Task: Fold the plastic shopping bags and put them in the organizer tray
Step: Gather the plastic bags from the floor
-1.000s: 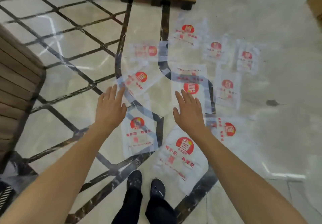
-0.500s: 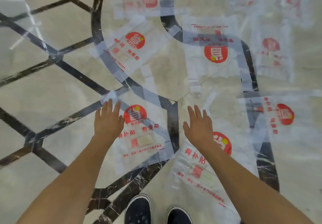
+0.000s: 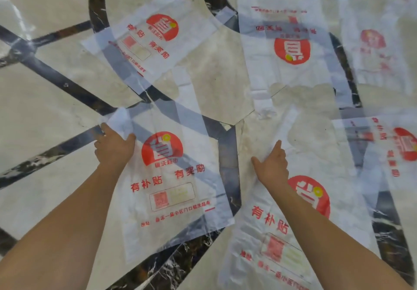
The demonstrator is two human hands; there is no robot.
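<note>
Several clear plastic shopping bags with red round logos and red print lie flat on the marble floor. My left hand (image 3: 114, 147) grips the upper left corner of the near-left bag (image 3: 171, 190), thumb on top of the plastic and fingers curled at its edge. My right hand (image 3: 270, 165) rests on the left handle strip of the near-right bag (image 3: 282, 233), with the index finger stretched forward and the thumb spread to the left. No organizer tray is in view.
More bags lie beyond: one tilted at the upper left (image 3: 149, 41), one upside down at the upper middle (image 3: 288, 48), one at the right edge (image 3: 388, 145). The floor (image 3: 56, 109) is pale marble with dark inlaid strips.
The view has dropped much closer to the floor. Both hands moved forward and down onto the two nearest bags, and the left hand took hold of its bag's corner. My shoes left the view.
</note>
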